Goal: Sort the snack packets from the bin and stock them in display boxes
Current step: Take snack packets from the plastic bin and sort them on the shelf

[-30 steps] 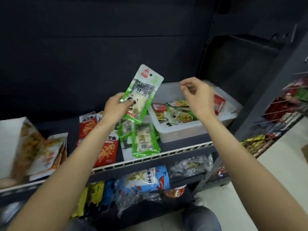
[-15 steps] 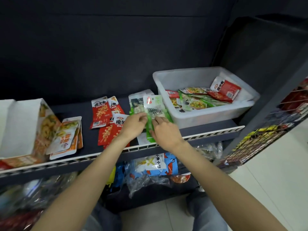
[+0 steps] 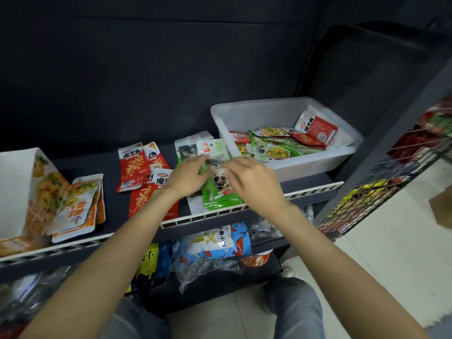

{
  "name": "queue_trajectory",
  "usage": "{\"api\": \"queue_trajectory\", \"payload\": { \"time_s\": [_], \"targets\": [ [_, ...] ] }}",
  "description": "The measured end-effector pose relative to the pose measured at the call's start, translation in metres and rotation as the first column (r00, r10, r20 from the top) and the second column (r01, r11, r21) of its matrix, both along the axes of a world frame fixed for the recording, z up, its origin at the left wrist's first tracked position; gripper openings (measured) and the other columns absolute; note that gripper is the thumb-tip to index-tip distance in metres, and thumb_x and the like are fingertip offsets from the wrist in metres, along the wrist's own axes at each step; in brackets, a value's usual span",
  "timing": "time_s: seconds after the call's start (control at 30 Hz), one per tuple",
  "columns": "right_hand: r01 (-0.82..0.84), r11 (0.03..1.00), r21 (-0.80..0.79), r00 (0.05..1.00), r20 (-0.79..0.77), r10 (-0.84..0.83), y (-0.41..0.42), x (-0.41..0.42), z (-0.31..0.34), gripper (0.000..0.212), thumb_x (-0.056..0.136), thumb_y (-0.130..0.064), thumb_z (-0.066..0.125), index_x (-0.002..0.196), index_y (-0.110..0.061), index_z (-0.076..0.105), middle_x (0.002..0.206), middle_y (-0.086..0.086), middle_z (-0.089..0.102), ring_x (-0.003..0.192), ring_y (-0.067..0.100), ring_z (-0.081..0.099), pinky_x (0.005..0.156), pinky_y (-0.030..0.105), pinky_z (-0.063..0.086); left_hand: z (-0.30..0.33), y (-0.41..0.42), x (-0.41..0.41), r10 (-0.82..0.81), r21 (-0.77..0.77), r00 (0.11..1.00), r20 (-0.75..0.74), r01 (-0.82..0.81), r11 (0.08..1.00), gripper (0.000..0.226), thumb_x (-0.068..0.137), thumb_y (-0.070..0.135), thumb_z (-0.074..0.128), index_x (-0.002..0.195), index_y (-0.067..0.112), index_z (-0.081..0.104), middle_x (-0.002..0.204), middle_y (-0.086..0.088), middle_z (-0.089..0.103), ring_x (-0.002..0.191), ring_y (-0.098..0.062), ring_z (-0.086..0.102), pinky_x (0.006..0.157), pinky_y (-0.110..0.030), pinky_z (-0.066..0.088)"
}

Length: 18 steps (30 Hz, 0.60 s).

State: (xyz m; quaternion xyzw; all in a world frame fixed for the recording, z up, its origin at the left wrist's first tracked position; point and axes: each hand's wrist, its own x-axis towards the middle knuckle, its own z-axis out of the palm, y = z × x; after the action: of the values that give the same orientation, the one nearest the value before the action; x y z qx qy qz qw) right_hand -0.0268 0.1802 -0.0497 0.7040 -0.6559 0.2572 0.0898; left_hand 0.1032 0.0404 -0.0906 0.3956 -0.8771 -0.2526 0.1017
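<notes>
Dark shelving [image 3: 117,211] holds the sorting. Both hands sit over the green panda packets [image 3: 221,192]: left hand [image 3: 188,177] and right hand [image 3: 249,179] with fingers bent onto the top one, grip unclear. Left of them lie red packets [image 3: 133,167] and orange packets [image 3: 75,206] by a display box [image 3: 17,189]. Right of them, the bin [image 3: 315,165] holds plenty unsorted.

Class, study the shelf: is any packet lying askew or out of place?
Yes. The red packets lie fanned at mixed angles, overlapping, not squared. One red packet in the bin leans tilted against its far wall.
</notes>
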Motion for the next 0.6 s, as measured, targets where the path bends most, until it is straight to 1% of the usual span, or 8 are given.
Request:
{"api": "queue_trajectory", "payload": {
  "time_s": [0.03,0.1,0.2,0.27,0.37,0.47,0.53,0.6],
  "targets": [
    [0.030,0.999,-0.044,0.999,0.034,-0.028,0.001,-0.011,0.008,0.020,0.094,-0.014,0.053,0.107,-0.014,0.069,0.103,0.003,0.070,0.084,0.017,0.065,0.068,0.036,0.056,0.007,0.002,0.001,0.030,-0.056,0.998,-0.064,-0.033,0.998,0.049,0.097,0.039,0.043,0.142,0.020,0.039,0.145,-0.008,0.043,0.129,-0.026,0.043,0.106,-0.044,0.037],
    [0.134,0.988,-0.071,0.986,0.111,-0.125,0.000,-0.039,0.021,0.019,0.092,-0.014,0.056,0.103,-0.016,0.070,0.101,0.001,0.071,0.074,0.015,0.062,0.066,0.033,0.054,0.022,0.007,0.000,0.047,-0.179,0.978,-0.203,-0.084,0.980,0.041,0.097,0.033,0.046,0.136,0.021,0.048,0.136,-0.007,0.051,0.122,-0.025,0.046,0.099,-0.041,0.041],
    [0.296,0.955,0.026,0.946,0.128,-0.297,-0.009,-0.094,0.029,0.021,0.089,-0.013,0.059,0.103,-0.020,0.071,0.104,0.002,0.072,0.088,0.022,0.067,0.077,0.036,0.054,0.049,0.015,-0.013,-0.084,-0.301,0.940,-0.332,-0.021,0.953,0.035,0.096,0.025,0.050,0.131,0.021,0.053,0.131,0.001,0.054,0.120,-0.018,0.045,0.095,-0.029,0.037],
    [0.375,0.916,0.141,0.910,0.131,-0.393,-0.019,-0.130,0.028,0.023,0.087,-0.010,0.060,0.104,-0.021,0.072,0.105,0.001,0.072,0.095,0.023,0.067,0.084,0.040,0.054,0.061,0.019,-0.030,-0.194,-0.349,0.932,-0.307,0.080,0.934,0.035,0.095,0.023,0.052,0.129,0.022,0.054,0.128,0.002,0.056,0.121,-0.017,0.044,0.097,-0.030,0.035],
    [0.421,0.880,0.222,0.879,0.141,-0.456,-0.034,-0.166,0.022,0.024,0.087,-0.006,0.059,0.103,-0.018,0.073,0.104,0.000,0.072,0.095,0.020,0.067,0.086,0.040,0.055,0.064,0.018,-0.061,-0.282,-0.380,0.936,-0.212,0.187,0.906,0.033,0.094,0.027,0.052,0.127,0.023,0.055,0.124,0.000,0.060,0.119,-0.020,0.048,0.101,-0.038,0.038],
    [0.421,0.826,0.375,0.881,0.048,-0.471,-0.050,-0.180,0.020,0.026,0.086,-0.021,0.066,0.112,-0.021,0.068,0.110,0.002,0.070,0.102,0.022,0.064,0.089,0.038,0.053,0.064,0.012,-0.090,-0.268,-0.350,0.952,-0.151,0.202,0.915,0.035,0.094,0.029,0.052,0.129,0.027,0.054,0.121,0.004,0.064,0.116,-0.018,0.052,0.099,-0.034,0.039],
    [0.427,0.719,0.548,0.889,-0.113,-0.443,-0.063,-0.183,0.021,0.051,0.082,-0.039,0.070,0.128,-0.023,0.056,0.125,0.004,0.061,0.113,0.025,0.057,0.093,0.039,0.049,0.066,0.005,-0.112,-0.259,-0.329,0.955,-0.143,0.201,0.923,0.036,0.093,0.029,0.053,0.128,0.029,0.054,0.117,0.010,0.066,0.110,-0.015,0.057,0.090,-0.028,0.041],
    [0.431,0.616,0.659,0.889,-0.193,-0.416,-0.072,-0.187,0.022,0.075,0.078,-0.050,0.070,0.141,-0.021,0.040,0.138,0.007,0.051,0.123,0.027,0.050,0.099,0.038,0.045,0.067,-0.004,-0.139,-0.258,-0.304,0.962,-0.090,0.220,0.927,0.038,0.091,0.031,0.055,0.129,0.030,0.053,0.118,0.011,0.065,0.106,-0.014,0.061,0.087,-0.027,0.043]
  ]
}}
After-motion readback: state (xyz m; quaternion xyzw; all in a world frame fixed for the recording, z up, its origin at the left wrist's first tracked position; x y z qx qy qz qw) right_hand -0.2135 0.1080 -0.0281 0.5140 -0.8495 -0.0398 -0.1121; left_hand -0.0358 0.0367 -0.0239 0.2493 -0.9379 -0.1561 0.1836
